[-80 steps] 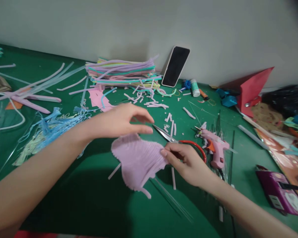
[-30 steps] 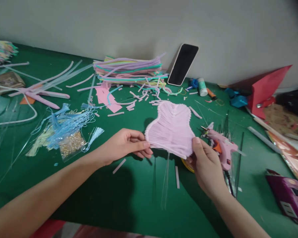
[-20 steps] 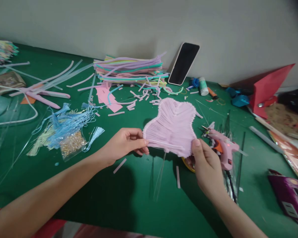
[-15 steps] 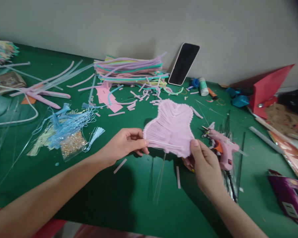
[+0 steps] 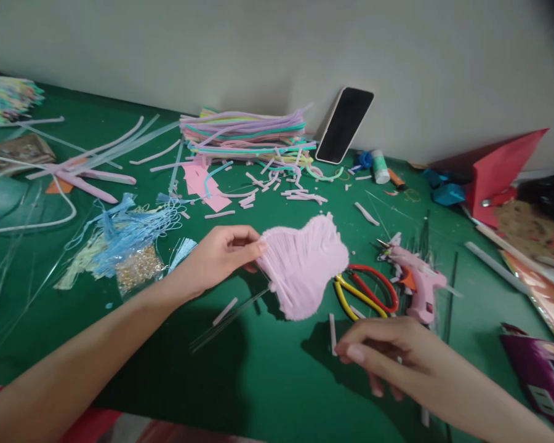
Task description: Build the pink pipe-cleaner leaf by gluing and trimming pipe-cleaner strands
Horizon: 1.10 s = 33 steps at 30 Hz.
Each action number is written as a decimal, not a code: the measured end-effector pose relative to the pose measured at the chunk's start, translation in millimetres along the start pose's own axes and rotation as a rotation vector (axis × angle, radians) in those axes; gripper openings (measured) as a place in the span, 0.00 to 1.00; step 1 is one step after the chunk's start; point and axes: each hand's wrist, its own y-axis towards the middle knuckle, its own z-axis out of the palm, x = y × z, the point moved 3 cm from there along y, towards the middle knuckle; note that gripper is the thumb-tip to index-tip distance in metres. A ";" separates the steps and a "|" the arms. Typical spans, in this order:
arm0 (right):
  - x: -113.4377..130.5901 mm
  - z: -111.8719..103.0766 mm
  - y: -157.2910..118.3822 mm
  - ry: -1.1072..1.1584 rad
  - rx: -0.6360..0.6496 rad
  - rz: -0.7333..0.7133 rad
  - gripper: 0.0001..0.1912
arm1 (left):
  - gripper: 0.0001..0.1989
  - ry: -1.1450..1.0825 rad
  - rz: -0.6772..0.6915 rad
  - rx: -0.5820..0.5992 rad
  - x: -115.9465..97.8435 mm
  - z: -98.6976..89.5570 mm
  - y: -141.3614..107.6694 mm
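Note:
My left hand [image 5: 228,252] pinches a fuzzy pale pink pipe-cleaner piece [image 5: 305,264] shaped like a small bodice, between thumb and fingers at its left corner. The piece hangs tilted above the table, thin clear strands trailing from its lower edge. My right hand [image 5: 388,357] is off the piece, low on the right, its fingers bent and apart. Its index fingertip is at the lower end of a short pink pipe-cleaner offcut [image 5: 333,332] on the table; whether they touch, I cannot tell. Pliers with red and yellow handles [image 5: 373,292] lie just beyond that hand.
A pink glue gun [image 5: 418,277] lies right of the pliers. Bundled pipe cleaners [image 5: 249,132] and a leaning phone [image 5: 345,126] stand against the wall. Blue tassels [image 5: 133,224] and a bag of gold beads [image 5: 138,267] lie left; a purple object [image 5: 538,369] sits far right.
My right hand has let go of the pink piece and moved down towards the offcut. The piece has tilted in my left hand, and the pliers' handles now show.

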 end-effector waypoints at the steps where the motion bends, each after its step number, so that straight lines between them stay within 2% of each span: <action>1: 7.7 -7.5 -2.1 -0.060 -0.084 -0.061 0.17 | 0.06 0.043 -0.020 0.063 -0.6 -0.5 0.3; 4: 32.8 -24.0 6.0 -0.311 -0.465 -0.240 0.11 | 0.08 0.150 -0.062 0.246 -0.3 2.3 -0.2; 5: 40.4 -24.8 13.3 -0.371 -0.542 -0.304 0.12 | 0.09 0.171 -0.066 0.308 0.3 4.7 -0.9; 6: 46.6 -23.0 22.6 -0.394 -0.553 -0.365 0.14 | 0.09 0.184 -0.069 0.368 1.2 7.5 -2.0; 8: 51.7 -14.1 45.0 -0.339 -0.363 -0.359 0.16 | 0.11 0.194 -0.069 0.449 3.2 12.5 -4.1; 10: 52.4 -5.2 61.2 -0.252 -0.174 -0.339 0.13 | 0.11 0.198 -0.065 0.465 4.8 15.0 -5.3; 11: 51.2 -2.4 65.7 -0.221 -0.127 -0.321 0.14 | 0.11 0.197 -0.063 0.458 5.2 15.1 -5.5; 15: 40.6 -0.6 66.0 -0.111 -0.160 -0.247 0.18 | 0.10 0.145 -0.068 0.442 3.3 10.1 -4.4; 18: 33.7 0.1 59.1 0.029 -0.177 -0.207 0.17 | 0.09 0.048 -0.104 0.511 0.9 2.3 -4.0; 21: 32.0 0.3 53.7 0.165 -0.187 -0.197 0.16 | 0.15 -0.074 -0.188 0.588 2.4 -7.4 -3.0; 22: 32.0 -0.3 52.2 0.209 -0.201 -0.198 0.15 | 0.17 -0.119 -0.219 0.569 4.1 -11.3 -1.3; 24: 31.3 -3.0 49.5 0.302 -0.267 -0.190 0.15 | 0.16 -0.226 -0.258 0.444 8.1 -19.4 4.3; 26: 28.6 -6.0 47.0 0.417 -0.383 -0.172 0.15 | 0.13 -0.338 -0.254 0.267 11.5 -26.2 10.5; 28: 24.3 -6.6 44.8 0.565 -0.522 -0.149 0.15 | 0.12 -0.423 -0.248 0.168 13.4 -27.7 14.0; 31: 18.3 1.4 43.2 0.805 -0.690 -0.131 0.15 | 0.20 -0.544 -0.268 0.188 12.9 -18.3 12.8; 33: 16.6 12.4 43.8 0.923 -0.735 -0.116 0.17 | 0.27 -0.620 -0.253 0.173 11.4 -9.2 8.9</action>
